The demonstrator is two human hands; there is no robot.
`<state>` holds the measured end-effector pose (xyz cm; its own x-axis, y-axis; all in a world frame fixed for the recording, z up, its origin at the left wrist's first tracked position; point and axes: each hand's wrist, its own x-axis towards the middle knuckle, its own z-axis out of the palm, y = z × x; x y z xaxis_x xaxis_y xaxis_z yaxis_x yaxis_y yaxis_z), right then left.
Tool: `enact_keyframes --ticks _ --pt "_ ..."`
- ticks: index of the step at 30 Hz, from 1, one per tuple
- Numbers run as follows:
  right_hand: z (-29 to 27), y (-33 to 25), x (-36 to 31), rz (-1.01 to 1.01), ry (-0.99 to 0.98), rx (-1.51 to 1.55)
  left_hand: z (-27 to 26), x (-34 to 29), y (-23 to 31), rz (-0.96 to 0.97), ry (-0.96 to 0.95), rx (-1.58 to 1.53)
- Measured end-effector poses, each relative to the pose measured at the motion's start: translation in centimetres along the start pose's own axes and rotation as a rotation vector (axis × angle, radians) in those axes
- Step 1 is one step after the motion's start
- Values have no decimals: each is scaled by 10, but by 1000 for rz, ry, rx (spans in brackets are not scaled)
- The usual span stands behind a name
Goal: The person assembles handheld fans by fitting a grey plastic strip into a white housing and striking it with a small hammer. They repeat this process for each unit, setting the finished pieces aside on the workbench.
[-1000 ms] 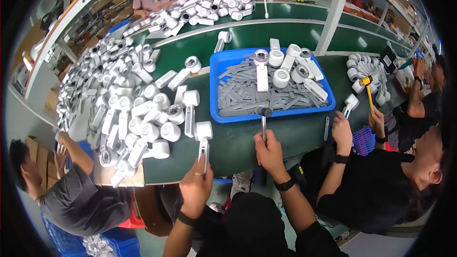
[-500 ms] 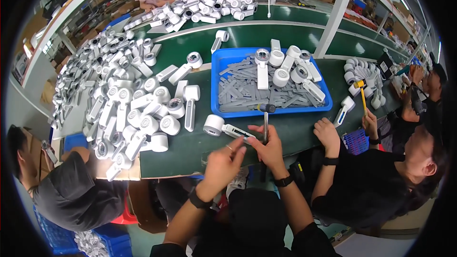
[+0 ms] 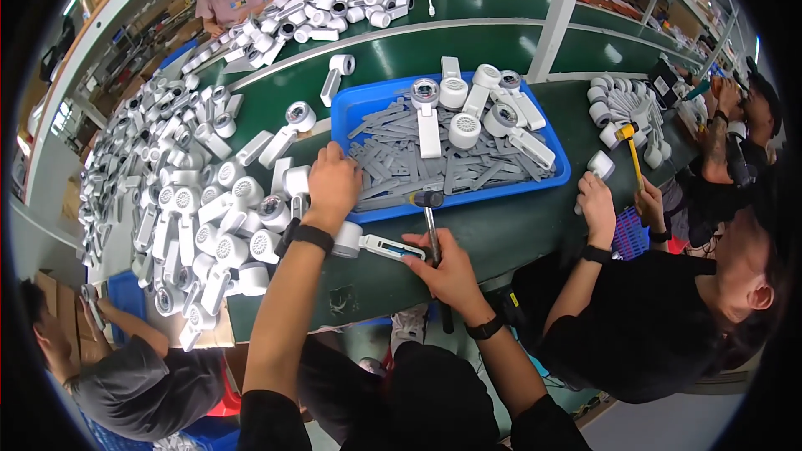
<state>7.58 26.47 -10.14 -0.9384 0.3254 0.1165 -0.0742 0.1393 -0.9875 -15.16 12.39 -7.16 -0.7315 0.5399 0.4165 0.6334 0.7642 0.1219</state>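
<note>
My left hand [image 3: 334,184] reaches over the left rim of a blue tray [image 3: 551,186], its fingers open and partly spread beside the grey plastic strips [image 3: 393,146] there. A hammer [image 3: 432,230] with a dark head and metal shaft is held in my right hand [image 3: 454,265], the handle pointing down past the bench edge. The thumb and fingers of that hand also touch the end of a white handheld fan [image 3: 393,247]. This fan lies on the green bench with its handle cavity facing up and something blue inside. My left forearm partly covers its round head.
A large heap of white fans [image 3: 200,209] covers the bench on the left. Several more fans [image 3: 464,129] lie on the strips in the tray. At right, a co-worker's hands [image 3: 595,200] hold a fan and a yellow hammer [image 3: 632,154]. A white post [image 3: 558,17] rises behind the tray.
My left hand has left the fan's handle and moved up and left to the tray. The right hand keeps the hammer. The co-worker at right has taken hold of a fan. The view has shifted.
</note>
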Motion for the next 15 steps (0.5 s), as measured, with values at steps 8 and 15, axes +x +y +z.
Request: enact_keyframes --ticks 8,15 --pt "-11 -2 1 120 43 453 -78 -28 1 -107 -155 -755" --pt "-11 -38 -15 145 -128 502 -122 -91 32 134 -295 -868"
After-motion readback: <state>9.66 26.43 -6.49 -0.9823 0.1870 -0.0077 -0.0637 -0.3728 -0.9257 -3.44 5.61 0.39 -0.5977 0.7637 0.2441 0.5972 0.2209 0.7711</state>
